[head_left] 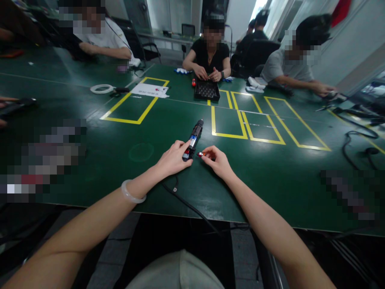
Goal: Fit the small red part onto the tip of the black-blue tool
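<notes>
My left hand point(175, 157) is closed round the lower part of a dark, slim electric screwdriver point(197, 131) lying on the green table. Its casing looks open along the middle, where a silver and blue cylinder shows, with a bit of red lower down. Just to the right, my right hand point(219, 160) pinches a small red and white part point(201, 154) between thumb and finger. That part is a little apart from the screwdriver, and its exact kind is too small to make out. A black cable point(192, 208) with a small ring terminal point(175, 189) runs below my hands.
Yellow tape rectangles point(230, 135) mark the green table point(90, 160). Across from me a person handles something over a black tray point(207, 91). A white paper point(150, 90) and a white cable coil point(101, 89) lie at the back left. Other people sit at both sides.
</notes>
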The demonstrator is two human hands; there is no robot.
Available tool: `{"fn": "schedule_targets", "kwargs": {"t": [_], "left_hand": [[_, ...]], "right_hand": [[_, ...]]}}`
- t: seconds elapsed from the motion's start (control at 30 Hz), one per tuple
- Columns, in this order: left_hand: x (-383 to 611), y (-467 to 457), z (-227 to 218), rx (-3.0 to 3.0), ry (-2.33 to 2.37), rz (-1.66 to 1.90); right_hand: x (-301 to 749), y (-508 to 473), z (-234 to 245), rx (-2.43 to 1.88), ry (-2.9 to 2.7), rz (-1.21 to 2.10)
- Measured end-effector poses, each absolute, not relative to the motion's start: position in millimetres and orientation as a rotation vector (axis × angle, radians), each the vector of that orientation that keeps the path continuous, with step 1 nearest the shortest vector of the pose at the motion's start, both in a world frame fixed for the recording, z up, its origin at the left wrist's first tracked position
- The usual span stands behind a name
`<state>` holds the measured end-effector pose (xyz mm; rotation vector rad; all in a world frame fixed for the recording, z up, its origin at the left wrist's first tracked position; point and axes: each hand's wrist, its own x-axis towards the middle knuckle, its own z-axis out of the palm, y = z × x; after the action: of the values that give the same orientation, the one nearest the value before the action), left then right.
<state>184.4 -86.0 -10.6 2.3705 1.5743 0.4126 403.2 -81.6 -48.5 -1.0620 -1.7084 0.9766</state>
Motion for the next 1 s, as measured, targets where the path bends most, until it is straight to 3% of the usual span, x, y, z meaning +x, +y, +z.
{"fn": "schedule_targets", "kwargs": {"t": [1.0], "left_hand": [[202,-103,0,2.436,1.687,0.304]], "right_hand": [[392,-81,-52,-1.047,-2.038,0.604]]}}
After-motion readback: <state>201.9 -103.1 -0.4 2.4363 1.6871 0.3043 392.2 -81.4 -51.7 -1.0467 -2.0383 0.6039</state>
